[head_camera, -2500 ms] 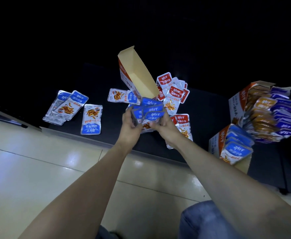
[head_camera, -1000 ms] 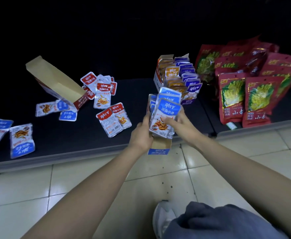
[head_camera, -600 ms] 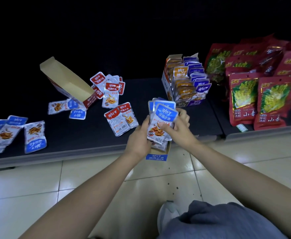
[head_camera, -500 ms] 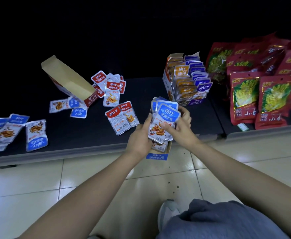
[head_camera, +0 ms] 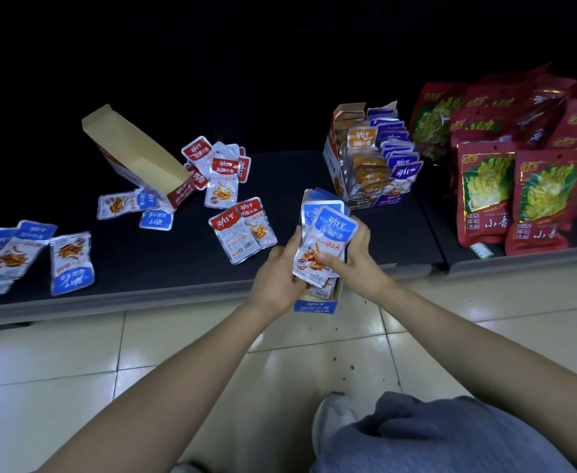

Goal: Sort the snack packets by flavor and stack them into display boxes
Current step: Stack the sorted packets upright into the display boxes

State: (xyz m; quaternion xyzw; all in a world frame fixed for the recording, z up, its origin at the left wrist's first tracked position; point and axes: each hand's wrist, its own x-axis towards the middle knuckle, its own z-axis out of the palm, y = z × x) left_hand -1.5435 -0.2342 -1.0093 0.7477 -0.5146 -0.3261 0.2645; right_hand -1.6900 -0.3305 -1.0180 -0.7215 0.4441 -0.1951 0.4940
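The left hand [head_camera: 277, 268] and right hand [head_camera: 355, 264] had their fingers [head_camera: 328, 260] curled round the blue packets [head_camera: 329, 233]. The stack stood upright, long axis pointing down into the box [head_camera: 315, 304] directly beneath (its mouth mostly hidden), at the surface's [head_camera: 178, 268] near edge.

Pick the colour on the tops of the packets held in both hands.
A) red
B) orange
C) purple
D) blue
D: the packets gripped by the left hand and right hand have blue tops, like the box below them.
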